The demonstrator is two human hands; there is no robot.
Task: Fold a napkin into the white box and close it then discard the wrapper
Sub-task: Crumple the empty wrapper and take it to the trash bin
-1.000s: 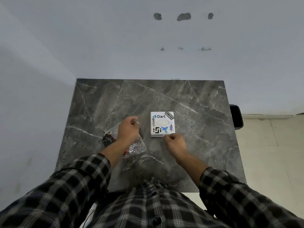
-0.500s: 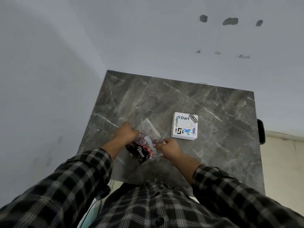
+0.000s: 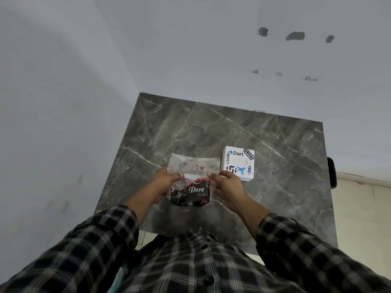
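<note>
A clear plastic wrapper [image 3: 193,166] with a dark "Dove" print at its near end lies on the grey marble table [image 3: 211,127], stretched flat between both hands. My left hand [image 3: 164,185] pinches its left edge and my right hand [image 3: 227,183] pinches its right edge. Whether a napkin is inside I cannot tell. The white box [image 3: 238,162], covered in stickers and with its lid closed, sits on the table just right of the wrapper, beyond my right hand.
The table stands against a pale wall at the back and left. A black object [image 3: 331,172] sticks out past the table's right edge. Light floor tiles show to the right.
My right hand left the white box and took the wrapper's right side. Both hands turned the wrapper and spread it flat in front of me. The view swung left.
</note>
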